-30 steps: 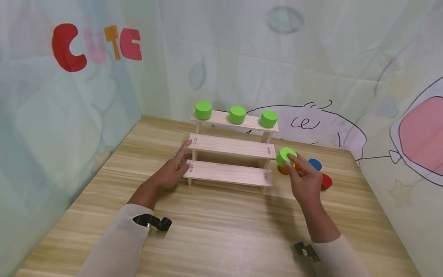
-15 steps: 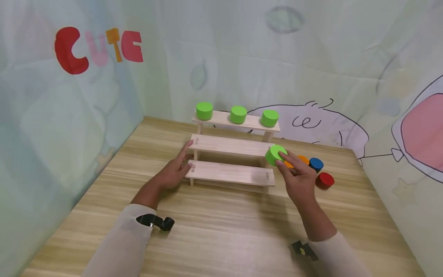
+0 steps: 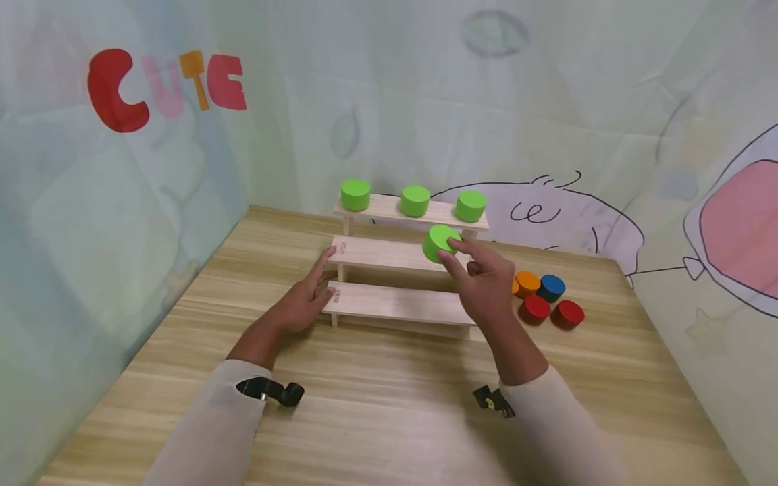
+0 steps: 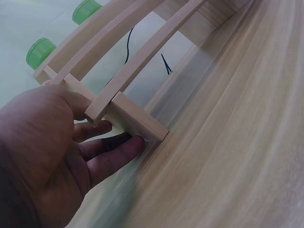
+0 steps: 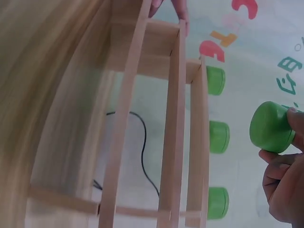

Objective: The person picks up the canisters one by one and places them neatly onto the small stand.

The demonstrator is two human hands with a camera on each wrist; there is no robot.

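A small three-step wooden stand (image 3: 389, 302) stands on the table. On its top step sit three green round blocks: a left one (image 3: 355, 196), a middle one (image 3: 415, 202) and a right one (image 3: 471, 206). My right hand (image 3: 488, 287) pinches another green round block (image 3: 437, 246) between thumb and fingers, raised in front of the top step and overlapping the middle step in the head view. My left hand (image 3: 299, 305) rests against the stand's left end, fingers spread along the side (image 4: 137, 116). The middle and lower steps bear no blocks.
Right of the stand lie more round blocks: orange (image 3: 527, 283), blue (image 3: 552, 287), and two red, one nearer (image 3: 535, 308) and one farther right (image 3: 571, 314). Printed cloth walls (image 3: 389, 101) close off the table's back and sides. A dark cord (image 5: 144, 142) shows behind the stand.
My right hand has carried the green block leftward and up, from beside the stand to in front of its middle step. My left hand has stayed at the stand's left end.
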